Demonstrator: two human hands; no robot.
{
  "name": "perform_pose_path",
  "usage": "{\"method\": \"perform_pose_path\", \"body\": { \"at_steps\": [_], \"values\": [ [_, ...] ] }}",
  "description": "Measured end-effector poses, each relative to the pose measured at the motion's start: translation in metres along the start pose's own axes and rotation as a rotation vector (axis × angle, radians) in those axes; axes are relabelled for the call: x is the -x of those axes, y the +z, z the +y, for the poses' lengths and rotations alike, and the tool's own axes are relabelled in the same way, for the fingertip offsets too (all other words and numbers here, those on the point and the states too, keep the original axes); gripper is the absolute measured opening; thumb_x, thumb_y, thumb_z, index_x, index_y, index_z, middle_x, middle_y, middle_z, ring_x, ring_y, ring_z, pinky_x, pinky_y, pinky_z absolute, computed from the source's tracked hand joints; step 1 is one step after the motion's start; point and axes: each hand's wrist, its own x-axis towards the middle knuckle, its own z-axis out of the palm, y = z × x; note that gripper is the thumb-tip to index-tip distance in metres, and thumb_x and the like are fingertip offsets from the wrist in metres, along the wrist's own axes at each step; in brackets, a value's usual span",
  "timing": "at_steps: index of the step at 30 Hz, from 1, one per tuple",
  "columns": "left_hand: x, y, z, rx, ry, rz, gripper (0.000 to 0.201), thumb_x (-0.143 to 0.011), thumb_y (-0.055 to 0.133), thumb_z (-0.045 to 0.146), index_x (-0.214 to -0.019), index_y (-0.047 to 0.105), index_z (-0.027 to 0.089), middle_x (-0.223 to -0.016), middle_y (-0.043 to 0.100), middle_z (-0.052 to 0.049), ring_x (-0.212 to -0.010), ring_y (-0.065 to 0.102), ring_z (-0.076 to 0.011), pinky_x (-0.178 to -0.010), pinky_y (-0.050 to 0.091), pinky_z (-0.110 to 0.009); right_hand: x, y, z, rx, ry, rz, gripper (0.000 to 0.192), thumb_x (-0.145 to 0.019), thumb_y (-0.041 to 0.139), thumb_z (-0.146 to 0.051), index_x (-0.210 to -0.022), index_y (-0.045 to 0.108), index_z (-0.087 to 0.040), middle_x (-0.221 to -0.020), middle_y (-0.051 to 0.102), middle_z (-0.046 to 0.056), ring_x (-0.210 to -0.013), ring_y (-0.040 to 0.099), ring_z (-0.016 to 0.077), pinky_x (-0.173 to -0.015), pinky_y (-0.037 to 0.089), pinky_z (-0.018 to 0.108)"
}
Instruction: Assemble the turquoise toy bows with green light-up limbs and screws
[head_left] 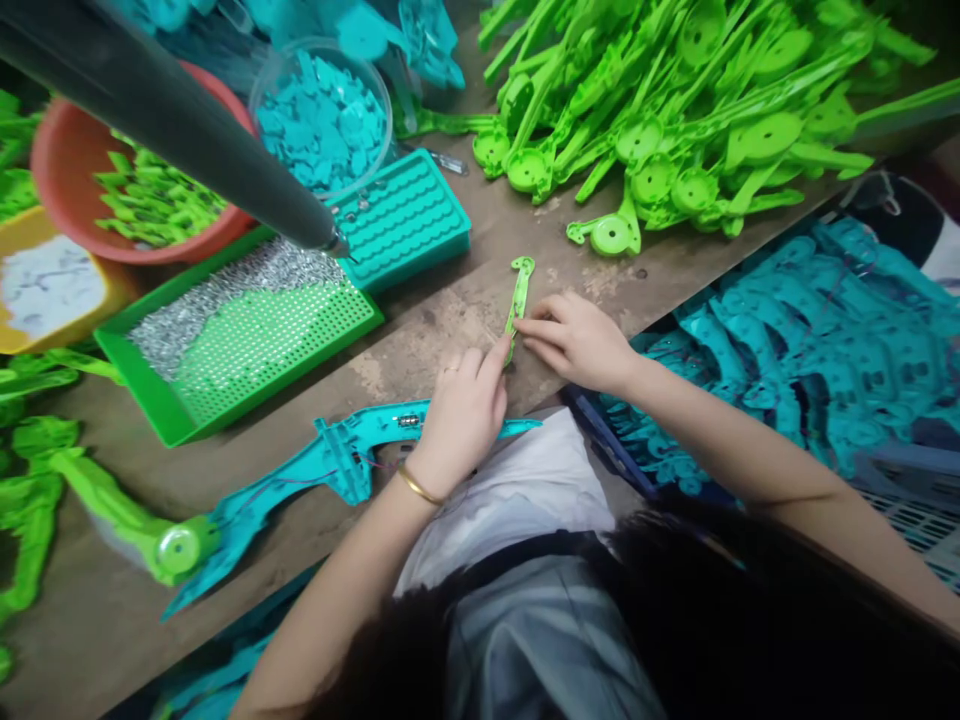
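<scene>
Left hand (463, 412) and right hand (577, 340): fingers pinched on narrow green strip (517, 300), flat on table (450, 320), centre. Teal housing (337, 465) at 7 o'clock, under left wrist. Green screw tray (247, 340) at 9 o'clock.

Past my work, a green tray (225, 380) of small silver screws sits on my wooden bench (450, 310), touching a teal tray (409, 215). Behind them are a clear tub (322, 115) of teal pieces and a red bowl (60, 160) of green bits. A heap of green parts (675, 110) lies far right, teal shells (810, 340) fill a crate
</scene>
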Motion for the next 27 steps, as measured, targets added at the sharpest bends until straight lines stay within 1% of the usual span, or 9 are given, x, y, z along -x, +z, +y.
{"method": "perform_pose_path", "body": {
  "at_steps": [2, 4, 7, 9, 12, 16, 21, 23, 27],
  "values": [
    [0.012, -0.002, 0.002, 0.01, -0.03, 0.104, 0.042, -0.092, 0.044, 0.022, -0.133, 0.046, 0.012, -0.108, 0.059, -0.014, -0.098, 0.053, -0.0267, -0.085, 0.044, -0.04, 0.001, -0.002, 0.001, -0.068, 0.001, 0.015, 0.035, -0.095, 0.042, -0.033, -0.121, 0.064, -0.022, -0.104, 0.061, 0.011, -0.094, 0.052, 0.0241, -0.085, 0.042, 0.039],
    [0.026, -0.004, 0.004, -0.001, -0.062, 0.207, 0.034, -0.091, 0.048, 0.024, -0.123, 0.053, 0.012, -0.109, 0.059, -0.015, -0.1, 0.052, -0.0269, -0.087, 0.044, -0.04, 0.003, -0.001, 0.0, -0.114, 0.006, 0.04, 0.034, -0.095, 0.043, -0.032, -0.119, 0.065, -0.021, -0.104, 0.061, 0.011, -0.095, 0.054, 0.0237, -0.085, 0.044, 0.038],
    [0.044, -0.005, 0.005, -0.024, -0.12, 0.295, 0.022, -0.089, 0.054, 0.025, -0.108, 0.06, 0.014, -0.103, 0.059, -0.013, -0.097, 0.053, -0.0259, -0.087, 0.043, -0.04, 0.006, 0.002, -0.006, -0.164, 0.003, 0.086, 0.031, -0.095, 0.044, -0.03, -0.115, 0.066, -0.02, -0.104, 0.063, 0.011, -0.097, 0.056, 0.0231, -0.086, 0.046, 0.038],
    [0.053, -0.003, 0.005, -0.034, -0.148, 0.299, 0.019, -0.088, 0.056, 0.026, -0.103, 0.061, 0.015, -0.1, 0.06, -0.012, -0.095, 0.053, -0.0255, -0.086, 0.043, -0.04, 0.006, 0.006, -0.011, -0.197, -0.024, 0.104, 0.029, -0.095, 0.044, -0.029, -0.112, 0.066, -0.021, -0.104, 0.064, 0.011, -0.098, 0.057, 0.0224, -0.086, 0.046, 0.037],
    [0.057, -0.001, 0.005, -0.05, -0.174, 0.279, 0.018, -0.089, 0.056, 0.028, -0.101, 0.061, 0.016, -0.1, 0.061, -0.012, -0.094, 0.053, -0.0254, -0.084, 0.041, -0.04, 0.004, 0.011, -0.017, -0.211, -0.087, 0.111, 0.026, -0.095, 0.045, -0.029, -0.106, 0.068, -0.021, -0.105, 0.065, 0.01, -0.098, 0.056, 0.0217, -0.086, 0.046, 0.037],
    [0.054, -0.002, 0.006, -0.053, -0.217, 0.235, 0.016, -0.09, 0.054, 0.028, -0.096, 0.063, 0.017, -0.096, 0.061, -0.01, -0.091, 0.052, -0.0256, -0.082, 0.039, -0.041, -0.001, 0.016, -0.019, -0.201, -0.13, 0.118, 0.026, -0.096, 0.046, -0.029, -0.102, 0.069, -0.019, -0.105, 0.066, 0.011, -0.098, 0.056, 0.0216, -0.086, 0.046, 0.037],
    [0.048, -0.008, 0.007, 0.033, -0.259, 0.143, 0.012, -0.091, 0.053, 0.026, -0.085, 0.061, 0.019, -0.095, 0.061, -0.008, -0.089, 0.052, -0.0245, -0.077, 0.036, -0.039, -0.003, 0.014, -0.019, -0.133, -0.148, 0.113, 0.027, -0.095, 0.047, -0.032, -0.1, 0.07, -0.019, -0.106, 0.067, 0.011, -0.096, 0.055, 0.0223, -0.084, 0.046, 0.037],
    [0.047, -0.011, 0.005, 0.046, -0.249, 0.137, 0.011, -0.091, 0.052, 0.024, -0.086, 0.06, 0.019, -0.092, 0.063, -0.007, -0.087, 0.053, -0.0237, -0.076, 0.035, -0.038, -0.003, 0.013, -0.019, -0.099, -0.166, 0.107, 0.027, -0.094, 0.048, -0.034, -0.099, 0.07, -0.019, -0.107, 0.067, 0.011, -0.095, 0.055, 0.0223, -0.083, 0.046, 0.037],
    [0.046, -0.018, -0.001, 0.019, -0.199, 0.178, 0.012, -0.093, 0.05, 0.023, -0.096, 0.061, 0.019, -0.084, 0.066, -0.004, -0.081, 0.055, -0.0222, -0.076, 0.034, -0.037, -0.004, 0.014, -0.021, -0.068, -0.178, 0.098, 0.025, -0.092, 0.052, -0.037, -0.096, 0.069, -0.019, -0.107, 0.066, 0.01, -0.093, 0.054, 0.0216, -0.081, 0.046, 0.035]
  ]
}}
